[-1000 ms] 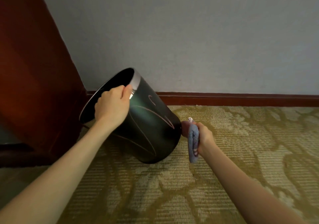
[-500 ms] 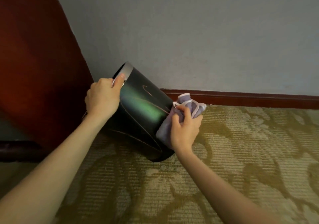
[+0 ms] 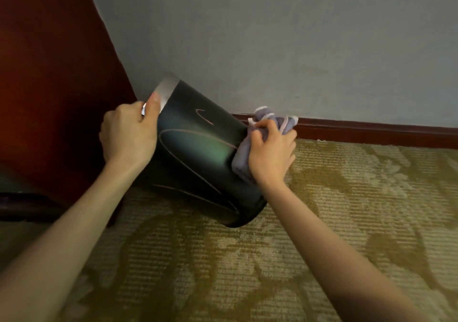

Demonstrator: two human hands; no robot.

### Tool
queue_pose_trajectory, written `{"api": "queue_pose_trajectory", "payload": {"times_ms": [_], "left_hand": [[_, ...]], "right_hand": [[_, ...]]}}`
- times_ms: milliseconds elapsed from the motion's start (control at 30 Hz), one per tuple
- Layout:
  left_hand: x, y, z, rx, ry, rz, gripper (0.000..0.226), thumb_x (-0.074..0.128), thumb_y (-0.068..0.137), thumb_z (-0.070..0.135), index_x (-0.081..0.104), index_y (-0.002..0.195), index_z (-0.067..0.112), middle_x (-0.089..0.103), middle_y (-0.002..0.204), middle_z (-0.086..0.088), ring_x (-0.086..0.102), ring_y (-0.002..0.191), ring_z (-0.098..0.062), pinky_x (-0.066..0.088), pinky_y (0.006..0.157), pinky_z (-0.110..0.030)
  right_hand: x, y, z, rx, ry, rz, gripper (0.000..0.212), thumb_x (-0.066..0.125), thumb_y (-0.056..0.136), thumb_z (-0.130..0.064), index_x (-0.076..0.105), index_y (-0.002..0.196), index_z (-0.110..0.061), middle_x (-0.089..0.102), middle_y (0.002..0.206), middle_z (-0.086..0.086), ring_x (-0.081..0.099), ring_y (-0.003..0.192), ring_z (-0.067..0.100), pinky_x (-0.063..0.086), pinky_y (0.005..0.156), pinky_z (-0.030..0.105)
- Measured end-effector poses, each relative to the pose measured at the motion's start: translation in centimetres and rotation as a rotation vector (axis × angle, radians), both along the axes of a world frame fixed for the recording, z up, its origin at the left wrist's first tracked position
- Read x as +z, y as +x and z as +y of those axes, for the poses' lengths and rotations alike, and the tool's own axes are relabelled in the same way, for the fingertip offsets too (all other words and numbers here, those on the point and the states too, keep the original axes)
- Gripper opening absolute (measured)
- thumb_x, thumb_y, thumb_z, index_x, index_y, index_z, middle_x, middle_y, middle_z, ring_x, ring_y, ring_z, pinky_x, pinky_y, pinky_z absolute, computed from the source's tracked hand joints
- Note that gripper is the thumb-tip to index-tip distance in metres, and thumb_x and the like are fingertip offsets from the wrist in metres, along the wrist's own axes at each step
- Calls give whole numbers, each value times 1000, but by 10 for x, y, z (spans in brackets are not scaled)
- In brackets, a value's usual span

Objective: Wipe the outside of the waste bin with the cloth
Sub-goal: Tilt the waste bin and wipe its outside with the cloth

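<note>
Two hands: left [image 3: 128,133] grips bin [image 3: 198,158] rim, right [image 3: 270,155] seemingly presses cloth [image 3: 240,160].

Open room lies to the right, where the olive and beige patterned carpet [image 3: 371,210] stretches away from the tilted, dark glossy cylindrical waste bin [image 3: 198,153]. There is open carpet in front too, between the two forearms. The left is tight: the bin's silver rim leans toward the dark red-brown wooden furniture panel [image 3: 54,86], and the left hand [image 3: 126,133] gripping that rim fills the gap. Behind, the pale grey wall [image 3: 272,36] and its dark red skirting board [image 3: 371,133] close off the back. The right hand [image 3: 270,153], holding a bunched lilac cloth [image 3: 282,124] against the bin's right side, sits just beside the skirting.
</note>
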State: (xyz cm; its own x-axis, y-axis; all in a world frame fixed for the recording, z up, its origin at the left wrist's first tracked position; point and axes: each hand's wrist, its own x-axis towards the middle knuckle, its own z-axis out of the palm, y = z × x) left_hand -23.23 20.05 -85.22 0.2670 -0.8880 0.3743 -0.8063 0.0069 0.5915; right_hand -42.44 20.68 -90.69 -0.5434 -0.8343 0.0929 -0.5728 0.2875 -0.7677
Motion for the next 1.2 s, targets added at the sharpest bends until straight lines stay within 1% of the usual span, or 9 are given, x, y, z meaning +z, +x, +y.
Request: {"api": "queue_pose_trajectory", "payload": {"times_ms": [133, 233, 300, 400, 533, 733, 867, 1033, 1200], "left_hand": [[0, -6, 3, -30, -46, -52, 52, 32, 96, 48, 36, 51, 23, 49, 58, -11, 55, 62, -39, 36, 57, -38], [0, -10, 0, 4, -55, -70, 54, 28, 95, 54, 36, 53, 20, 56, 63, -19, 56, 66, -40, 43, 60, -44], [0, -12, -5, 32, -57, -70, 54, 26, 93, 58, 40, 56, 20, 61, 71, -24, 58, 70, -43, 48, 66, -49], [2, -18, -16, 44, -46, -98, 57, 27, 93, 58, 50, 63, 14, 64, 81, -25, 59, 78, -45, 43, 66, -46], [10, -30, -24, 80, 17, -138, 60, 30, 95, 53, 67, 91, 5, 63, 100, -28, 55, 97, -47, 33, 71, -43], [10, -33, -26, 103, 24, -141, 60, 30, 94, 54, 66, 88, 6, 63, 103, -28, 55, 98, -48, 39, 74, -46], [11, -35, -18, 105, 29, -146, 59, 30, 94, 54, 66, 91, 8, 64, 103, -27, 55, 99, -48, 41, 78, -48], [11, -40, -5, 49, 10, -132, 56, 30, 95, 53, 62, 80, 9, 65, 94, -26, 57, 92, -48, 35, 69, -43], [14, -54, 7, -6, -23, -154, 49, 31, 96, 51, 50, 69, 15, 64, 86, -24, 56, 86, -47, 28, 65, -39]], "right_hand": [[4, -25, -38, 66, 189, -169, 31, 51, 90, -43, 64, 114, -28, 44, 133, 16, 45, 122, 38, 36, 104, 48], [3, -27, -40, 13, 225, -212, 34, 50, 90, -44, 62, 118, -28, 42, 136, 17, 44, 123, 39, 34, 106, 48], [2, -17, -28, -51, 140, -183, 28, 51, 90, -43, 62, 111, -28, 43, 131, 17, 44, 119, 39, 35, 104, 47], [2, 7, -3, -112, -27, -116, 25, 53, 88, -36, 60, 110, -26, 43, 123, 13, 44, 111, 34, 35, 99, 45], [-5, 49, 33, -102, -210, -1, 29, 53, 83, -30, 58, 112, -29, 44, 114, 12, 39, 103, 30, 31, 90, 40], [-8, 55, 32, -73, -274, -2, 29, 57, 81, -30, 59, 110, -28, 44, 113, 13, 37, 99, 27, 26, 83, 33], [11, 37, 11, -62, -187, -101, 25, 56, 84, -30, 61, 108, -26, 40, 113, 8, 42, 102, 31, 29, 83, 35], [28, 9, -26, -13, 11, -225, 24, 53, 88, -41, 63, 107, -29, 44, 127, 13, 47, 113, 35, 38, 100, 44], [27, -7, -54, 40, 146, -366, 50, 51, 74, -56, 69, 112, -28, 56, 131, 14, 54, 116, 36, 41, 104, 49]]}}
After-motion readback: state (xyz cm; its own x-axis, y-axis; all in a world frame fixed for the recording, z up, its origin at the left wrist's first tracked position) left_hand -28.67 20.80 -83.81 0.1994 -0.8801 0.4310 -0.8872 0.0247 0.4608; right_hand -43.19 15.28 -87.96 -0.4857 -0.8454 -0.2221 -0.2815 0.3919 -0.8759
